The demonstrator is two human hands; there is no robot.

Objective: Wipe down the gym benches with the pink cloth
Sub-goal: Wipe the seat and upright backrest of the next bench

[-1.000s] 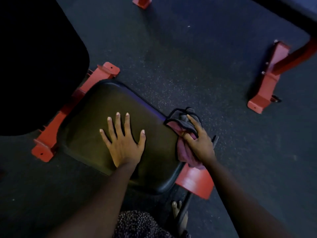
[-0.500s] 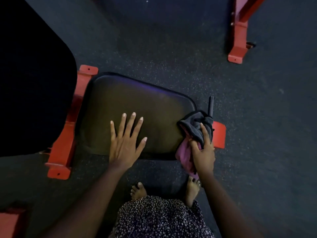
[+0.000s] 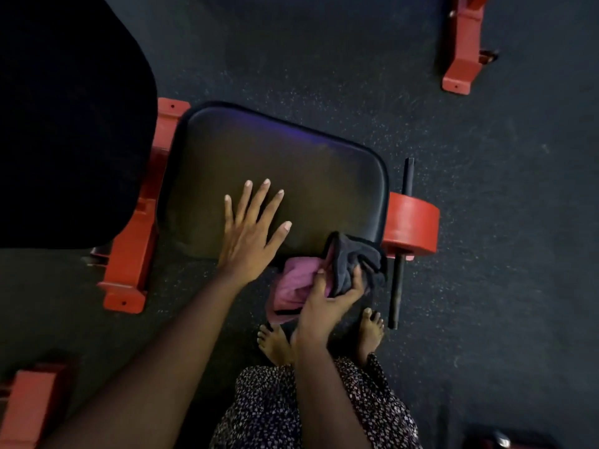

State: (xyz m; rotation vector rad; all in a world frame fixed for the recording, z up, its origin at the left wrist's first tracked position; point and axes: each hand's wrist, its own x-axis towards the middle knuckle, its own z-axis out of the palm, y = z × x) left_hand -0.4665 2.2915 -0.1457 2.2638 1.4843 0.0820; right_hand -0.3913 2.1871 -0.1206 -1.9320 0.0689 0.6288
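A black padded bench seat (image 3: 291, 176) on a red frame fills the middle of the head view. My left hand (image 3: 251, 234) lies flat on the pad near its front edge, fingers spread. My right hand (image 3: 327, 299) grips the pink cloth (image 3: 293, 286), bunched with a dark grey part, against the pad's front right corner. Part of the cloth hangs below the seat edge.
The dark back pad (image 3: 64, 124) of the bench looms at the left. Red frame feet (image 3: 129, 254) stand at the left. A red round block (image 3: 411, 226) with a black bar (image 3: 400, 244) sits at the seat's right end. Another red bench foot (image 3: 462, 50) stands at the top right. My bare feet (image 3: 369, 328) stand on the dark speckled floor.
My right hand slid the cloth from the seat's right edge round to its front right corner. My left hand stayed flat on the pad. The view shifted as I moved round the bench.
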